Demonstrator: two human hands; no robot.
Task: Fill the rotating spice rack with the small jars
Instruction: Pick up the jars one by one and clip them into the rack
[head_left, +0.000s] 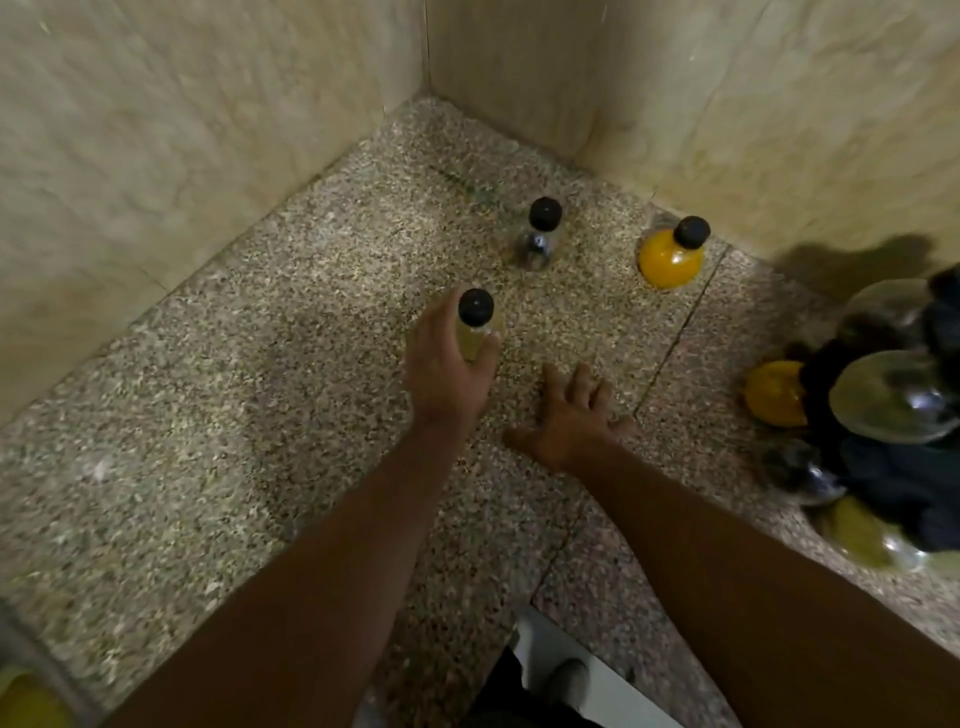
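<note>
My left hand (447, 364) grips a small jar of pale yellow spice (475, 325) with a black cap, near the middle of the speckled stone counter (234, 364). My right hand (569, 415) rests flat on the counter just right of it, fingers spread, holding nothing. Farther back stand two more black-capped jars: one with dark contents (537, 236) and one with orange powder (672, 254). The black rotating spice rack (883, 415) is at the right edge, blurred, with several jars in it, among them an orange one (774, 392).
Beige tiled walls (208, 130) meet in a corner behind the counter. The counter's front edge runs along the bottom right, with a white cabinet front (582, 675) below it. A blurred yellow object (26, 701) sits at the bottom left corner.
</note>
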